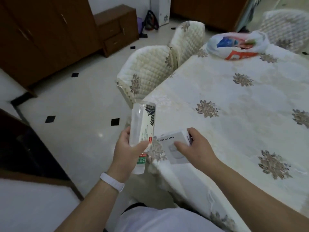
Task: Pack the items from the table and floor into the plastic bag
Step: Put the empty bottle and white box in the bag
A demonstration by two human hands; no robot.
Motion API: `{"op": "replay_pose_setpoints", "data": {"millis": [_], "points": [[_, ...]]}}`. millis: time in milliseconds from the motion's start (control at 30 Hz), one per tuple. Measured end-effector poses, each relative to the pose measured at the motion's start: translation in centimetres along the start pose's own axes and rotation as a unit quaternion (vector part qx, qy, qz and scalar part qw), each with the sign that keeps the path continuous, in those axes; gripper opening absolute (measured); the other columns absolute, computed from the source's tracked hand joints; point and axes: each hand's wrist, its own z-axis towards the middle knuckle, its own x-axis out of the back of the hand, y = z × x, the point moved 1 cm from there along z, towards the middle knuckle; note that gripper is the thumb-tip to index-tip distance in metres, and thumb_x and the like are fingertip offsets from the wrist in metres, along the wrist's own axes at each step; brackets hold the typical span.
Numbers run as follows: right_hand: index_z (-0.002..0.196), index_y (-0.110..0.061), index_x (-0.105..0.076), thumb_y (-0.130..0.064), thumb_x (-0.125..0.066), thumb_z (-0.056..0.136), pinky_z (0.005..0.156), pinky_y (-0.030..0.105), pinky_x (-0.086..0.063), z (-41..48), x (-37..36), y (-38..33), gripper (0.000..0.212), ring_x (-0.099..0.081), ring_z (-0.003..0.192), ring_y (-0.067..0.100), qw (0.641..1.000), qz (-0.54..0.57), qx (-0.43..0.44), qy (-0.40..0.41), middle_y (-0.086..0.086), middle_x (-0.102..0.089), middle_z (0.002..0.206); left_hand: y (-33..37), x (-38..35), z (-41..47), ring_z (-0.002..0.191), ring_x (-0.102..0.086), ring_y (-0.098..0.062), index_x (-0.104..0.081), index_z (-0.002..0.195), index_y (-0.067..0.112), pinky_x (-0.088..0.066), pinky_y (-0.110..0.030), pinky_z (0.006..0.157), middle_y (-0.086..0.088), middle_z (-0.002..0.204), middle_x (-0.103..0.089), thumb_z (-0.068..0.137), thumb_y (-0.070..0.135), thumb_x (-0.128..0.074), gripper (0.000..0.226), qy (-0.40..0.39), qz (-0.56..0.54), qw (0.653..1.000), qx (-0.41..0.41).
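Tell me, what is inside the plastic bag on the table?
Through the thin plastic bag a blue shape and a red shape show. The film blurs them, so what they are cannot be told.

A: The left hand (127,148)?
B: Forearm up from the near edge, white band (112,181) on the wrist, with fingers and thumb wrapped round a pack (142,121).
A: And the right hand (195,148)?
B: Just beside it to the right — pinching a box (167,141) between thumb and fingers.
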Motion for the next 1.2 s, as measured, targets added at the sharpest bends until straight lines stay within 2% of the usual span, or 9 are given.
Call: {"op": "replay_pose_setpoints", "data": {"millis": [67, 167, 333, 433, 667, 800, 933, 1067, 1200], "points": [[0.097, -0.018, -0.053, -0.032, -0.070, 0.083, 0.067, 0.036, -0.050, 1.7, -3.1, -3.3, 0.026, -0.060, 0.078, 0.016, 1.000, -0.017, 0.019, -0.004, -0.001, -0.062, 0.090, 0.4, 4.2, 2.2, 0.096, -0.071, -0.021, -0.057, 0.118, 0.024, -0.059, -0.035, 0.072, -0.003, 0.110, -0.070, 0.073, 0.007, -0.078, 0.053, 0.005, -0.020, 1.000, -0.008], [0.096, -0.023, -0.053, -0.030, -0.070, 0.085, 0.059, 0.026, -0.046, 3.4, -7.3, -8.1, 0.022, -0.059, 0.075, 0.005, 0.999, -0.018, 0.044, -0.025, -0.009, -0.061, 0.088, 0.7, 10.0, 4.0, 0.100, -0.069, -0.022, -0.055, 0.112, 0.031, -0.058, -0.034, 0.074, -0.004, 0.114, -0.068, 0.080, -0.001, -0.074, 0.049, 0.016, -0.042, 0.999, -0.001], [0.097, -0.026, -0.053, -0.028, -0.070, 0.086, 0.058, 0.023, -0.044, 6.6, -12.5, -14.5, 0.020, -0.059, 0.075, 0.004, 0.996, 0.002, 0.071, -0.058, -0.012, -0.061, 0.088, 1.5, 17.6, 6.8, 0.107, -0.067, -0.026, -0.050, 0.115, 0.024, -0.057, -0.036, 0.081, -0.008, 0.118, -0.065, 0.072, 0.005, -0.078, 0.054, 0.055, -0.088, 0.995, 0.009], [0.099, -0.029, -0.053, -0.029, -0.070, 0.086, 0.060, 0.023, -0.044, 9.0, -15.1, -16.9, 0.021, -0.059, 0.077, 0.002, 0.994, 0.008, 0.082, -0.075, -0.014, -0.061, 0.089, 1.9, 20.9, 9.2, 0.104, -0.068, -0.028, -0.052, 0.114, 0.020, -0.057, -0.040, 0.081, -0.010, 0.115, -0.067, 0.065, 0.011, -0.076, 0.056, 0.087, -0.105, 0.991, 0.012], [0.102, -0.027, -0.055, -0.032, -0.072, 0.084, 0.062, 0.023, -0.046, 17.8, -21.7, -21.2, 0.025, -0.059, 0.078, 0.001, 0.990, -0.002, 0.085, -0.115, -0.012, -0.063, 0.091, 2.1, 26.6, 16.9, 0.097, -0.071, -0.031, -0.057, 0.120, 0.018, -0.058, -0.051, 0.082, -0.008, 0.108, -0.072, 0.078, 0.006, -0.077, 0.047, 0.134, -0.102, 0.985, 0.046], [0.099, -0.029, -0.056, -0.033, -0.073, 0.083, 0.060, 0.020, -0.044, 25.4, -25.5, -25.6, 0.024, -0.059, 0.075, -0.001, 0.987, 0.006, 0.100, -0.129, -0.011, -0.064, 0.086, 3.8, 30.7, 23.3, 0.097, -0.071, -0.033, -0.057, 0.122, 0.014, -0.059, -0.047, 0.078, -0.010, 0.108, -0.073, 0.069, 0.017, -0.078, 0.058, 0.151, -0.095, 0.982, 0.058], [0.095, -0.027, -0.055, -0.029, -0.073, 0.084, 0.065, 0.027, -0.048, 32.5, -27.1, -30.6, 0.021, -0.061, 0.074, 0.006, 0.983, 0.026, 0.107, -0.145, -0.009, -0.064, 0.084, 7.1, 34.1, 29.6, 0.098, -0.071, -0.032, -0.058, 0.121, 0.016, -0.058, -0.045, 0.078, -0.008, 0.110, -0.072, 0.068, 0.016, -0.083, 0.059, 0.157, -0.075, 0.983, 0.064], [0.092, -0.028, -0.055, -0.031, -0.071, 0.083, 0.056, 0.023, -0.045, 39.2, -28.3, -35.8, 0.019, -0.058, 0.069, 0.002, 0.981, 0.022, 0.129, -0.145, -0.011, -0.062, 0.081, 11.0, 37.1, 36.4, 0.095, -0.072, -0.024, -0.059, 0.117, 0.019, -0.057, -0.033, 0.074, -0.002, 0.106, -0.073, 0.067, 0.019, -0.086, 0.058, 0.179, -0.043, 0.983, 0.027], [0.089, -0.030, -0.053, -0.027, -0.071, 0.084, 0.041, 0.011, -0.040, 43.3, -29.9, -39.7, 0.019, -0.058, 0.064, -0.007, 0.979, 0.048, 0.126, -0.154, -0.010, -0.062, 0.083, 12.9, 39.8, 41.5, 0.095, -0.072, -0.024, -0.060, 0.117, 0.022, -0.057, -0.039, 0.077, 0.000, 0.105, -0.074, 0.067, 0.018, -0.083, 0.055, 0.187, -0.050, 0.981, 0.025]]}}
